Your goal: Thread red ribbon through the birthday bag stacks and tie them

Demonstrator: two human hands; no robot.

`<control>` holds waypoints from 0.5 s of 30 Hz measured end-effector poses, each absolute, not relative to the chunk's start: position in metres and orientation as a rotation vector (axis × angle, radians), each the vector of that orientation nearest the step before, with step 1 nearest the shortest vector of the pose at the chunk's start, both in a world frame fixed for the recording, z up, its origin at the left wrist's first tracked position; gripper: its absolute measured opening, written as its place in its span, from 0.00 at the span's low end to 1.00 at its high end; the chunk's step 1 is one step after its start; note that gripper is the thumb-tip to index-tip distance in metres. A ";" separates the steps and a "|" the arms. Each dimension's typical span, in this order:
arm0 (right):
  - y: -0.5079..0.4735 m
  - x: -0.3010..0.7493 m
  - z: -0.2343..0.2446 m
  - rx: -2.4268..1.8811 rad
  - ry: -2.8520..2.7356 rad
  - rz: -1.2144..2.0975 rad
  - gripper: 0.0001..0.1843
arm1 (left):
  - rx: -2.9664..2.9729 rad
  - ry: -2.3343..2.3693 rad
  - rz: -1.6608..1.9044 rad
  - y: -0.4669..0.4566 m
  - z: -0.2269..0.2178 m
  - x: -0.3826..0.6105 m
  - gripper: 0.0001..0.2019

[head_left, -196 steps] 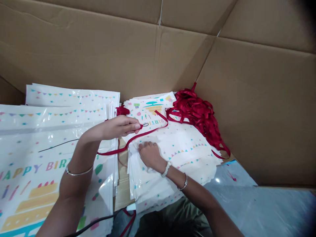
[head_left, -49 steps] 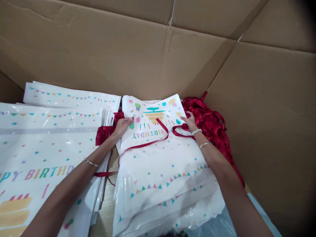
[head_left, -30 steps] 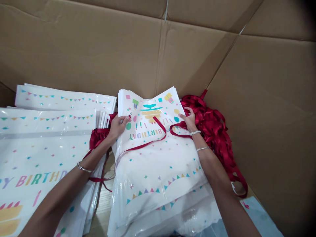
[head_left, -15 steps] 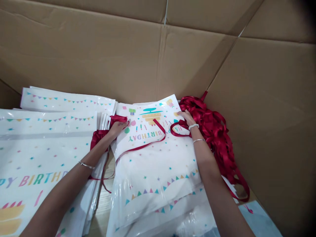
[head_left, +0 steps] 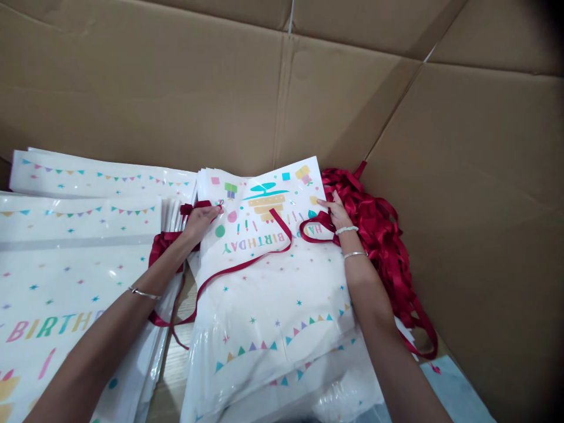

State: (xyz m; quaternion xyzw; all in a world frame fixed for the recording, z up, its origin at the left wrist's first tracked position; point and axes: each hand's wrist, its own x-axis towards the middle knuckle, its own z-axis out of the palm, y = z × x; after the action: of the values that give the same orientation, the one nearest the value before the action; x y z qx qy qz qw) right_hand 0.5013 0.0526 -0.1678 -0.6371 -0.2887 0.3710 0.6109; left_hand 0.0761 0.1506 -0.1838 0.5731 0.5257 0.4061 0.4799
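The left forearm (head_left: 108, 341) is bare, circled by a thin silver bangle (head_left: 147, 295) with a small knob. The right forearm (head_left: 368, 299), also bare, wears a pale beaded bracelet (head_left: 346, 230) and, further up, a slim silver bangle (head_left: 355, 254).

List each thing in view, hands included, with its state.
Left hand: pinching wire loop
Right hand: at top bag's right edge, grip unclear
Top bag: print upside down, bowed
Ribbon: curved across top bag, one end free
Ribbon heap: tangled
Red bundle: gathered beside left hand
Left stack: print upright, edges uneven
Cardboard: standing, creased
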 end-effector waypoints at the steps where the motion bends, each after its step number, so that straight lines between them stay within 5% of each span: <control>1: 0.052 0.502 -0.169 -1.464 -0.671 0.849 0.55 | 1.434 1.290 0.983 0.151 -0.183 0.075 0.19; 8: 0.059 0.502 -0.169 -1.572 -0.734 0.866 0.59 | 1.507 1.446 0.866 0.154 -0.186 0.073 0.16; 15: 0.085 0.500 -0.143 -1.943 -1.071 0.726 0.49 | 1.424 1.324 0.917 0.161 -0.190 0.071 0.20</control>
State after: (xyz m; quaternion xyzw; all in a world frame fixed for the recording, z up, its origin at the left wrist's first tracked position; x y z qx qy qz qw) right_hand 0.4995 0.0850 -0.1433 -0.7654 -0.4220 0.2859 0.3929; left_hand 0.0714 0.1610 -0.1898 0.5826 0.5417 0.3753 0.4757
